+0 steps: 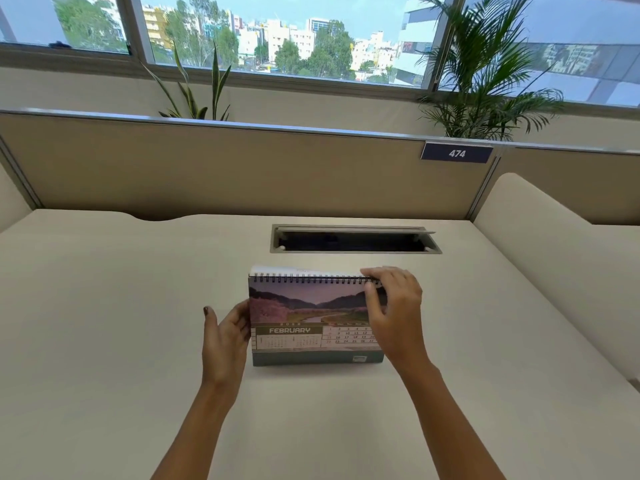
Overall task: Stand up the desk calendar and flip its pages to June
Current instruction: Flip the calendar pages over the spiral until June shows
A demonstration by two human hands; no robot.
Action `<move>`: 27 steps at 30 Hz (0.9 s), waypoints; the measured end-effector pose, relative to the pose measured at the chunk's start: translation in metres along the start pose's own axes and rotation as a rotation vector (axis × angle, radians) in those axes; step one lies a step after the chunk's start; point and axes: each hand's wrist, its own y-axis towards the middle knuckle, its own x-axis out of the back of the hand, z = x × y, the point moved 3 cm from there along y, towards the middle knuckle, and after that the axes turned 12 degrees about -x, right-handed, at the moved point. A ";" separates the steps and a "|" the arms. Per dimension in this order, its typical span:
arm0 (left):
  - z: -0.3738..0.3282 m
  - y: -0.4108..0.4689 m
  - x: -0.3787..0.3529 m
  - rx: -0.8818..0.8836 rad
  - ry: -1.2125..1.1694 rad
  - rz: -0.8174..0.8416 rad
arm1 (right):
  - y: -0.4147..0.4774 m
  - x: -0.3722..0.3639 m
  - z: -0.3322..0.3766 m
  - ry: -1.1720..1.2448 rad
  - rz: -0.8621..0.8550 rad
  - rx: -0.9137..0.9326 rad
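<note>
Two bare forearms reach up from the bottom edge toward the middle of the pale surface [104, 306], where the desk calendar [311, 320] stands upright on its greenish base, facing the camera. At its left edge the left hand [225, 337] is held open, palm turned inward and fingers loosely extended, touching the side of the pages without closing around them. At the top right corner the right hand [393, 306] is curled over the black spiral binding [311, 279], fingers draped behind the top edge and thumb pressed on the front of the sheet, pinching the page there. That front page reads FEBRUARY in white on an olive band, under a landscape photo of dark hills, a winding stream and pink blossom; a date grid sits to the right, partly covered by the right hand. Just behind the calendar, an open cable hatch [355, 239] is set into the surface.
</note>
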 end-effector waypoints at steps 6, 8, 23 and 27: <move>-0.001 0.000 -0.002 0.002 -0.006 -0.008 | -0.014 0.006 -0.006 0.159 -0.220 -0.140; -0.003 -0.001 -0.003 -0.001 0.001 -0.014 | -0.022 0.008 -0.014 0.213 -0.301 -0.260; -0.004 -0.002 -0.005 0.012 0.018 -0.013 | -0.060 0.007 -0.058 0.320 -0.116 -0.634; -0.004 -0.002 -0.004 0.022 0.018 -0.015 | -0.061 0.008 -0.063 0.357 -0.007 -0.677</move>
